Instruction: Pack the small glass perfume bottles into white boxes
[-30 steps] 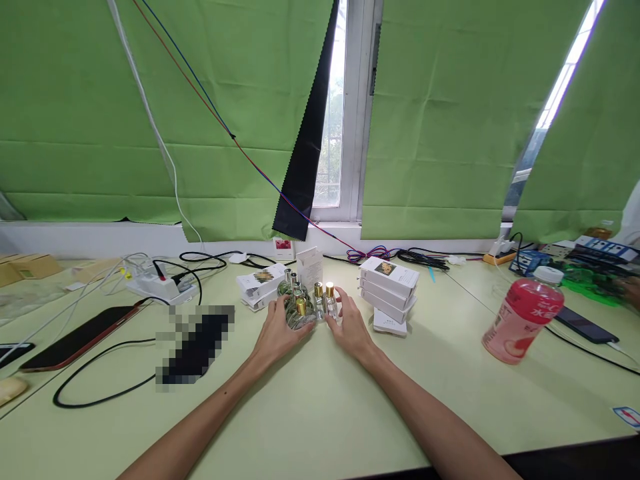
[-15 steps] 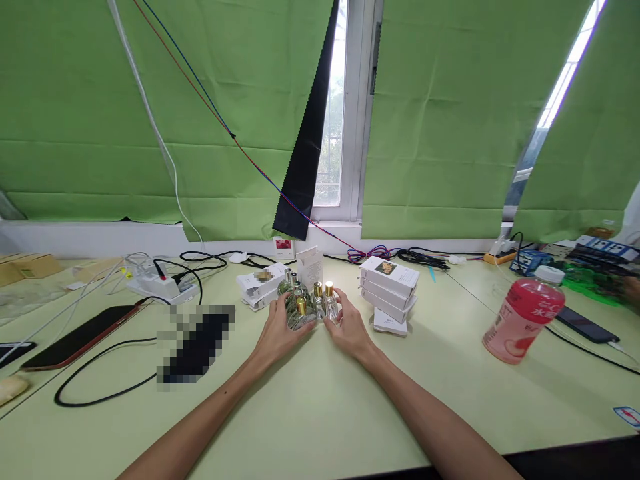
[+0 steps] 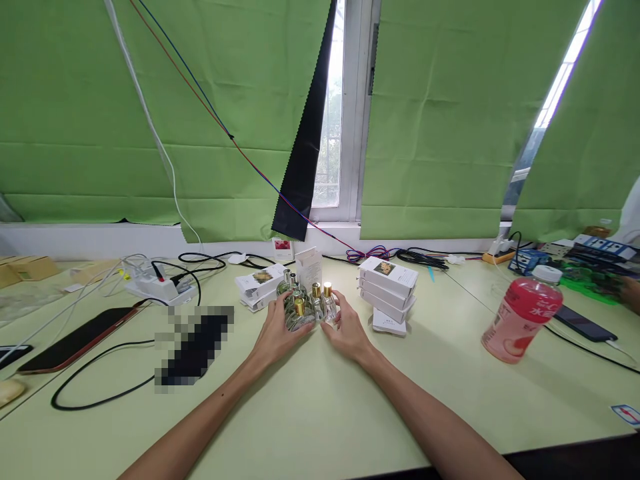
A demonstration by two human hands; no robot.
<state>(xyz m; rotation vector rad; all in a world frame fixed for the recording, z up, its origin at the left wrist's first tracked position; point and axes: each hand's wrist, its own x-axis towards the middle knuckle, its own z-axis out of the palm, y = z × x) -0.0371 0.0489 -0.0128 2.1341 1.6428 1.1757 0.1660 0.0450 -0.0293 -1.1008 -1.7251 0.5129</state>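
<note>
Several small clear glass perfume bottles (image 3: 299, 319) stand in a tight cluster on the table, some with gold caps and some with silver tops. My left hand (image 3: 275, 329) curves around the left and front of the cluster, thumb along its near side. On the other side, my right hand (image 3: 347, 328) curls around a gold-capped perfume bottle (image 3: 329, 305) at the right end, its thumb at the front. Another gold-capped bottle (image 3: 317, 303) stands between the two hands. A white folded card (image 3: 309, 265) is upright just behind the bottles.
White boxes (image 3: 387, 283) are stacked to the right, others (image 3: 260, 283) to the left. A pink drink bottle (image 3: 523, 317) stands far right. Phones (image 3: 75, 339), a power strip (image 3: 155, 287) and looping cables lie left. A dark shape, perhaps a person's hand, shows at the right edge.
Both hands stay around the bottles in nearly the same pose. The view has shifted very slightly. At the far right edge, the dark shape shows more.
</note>
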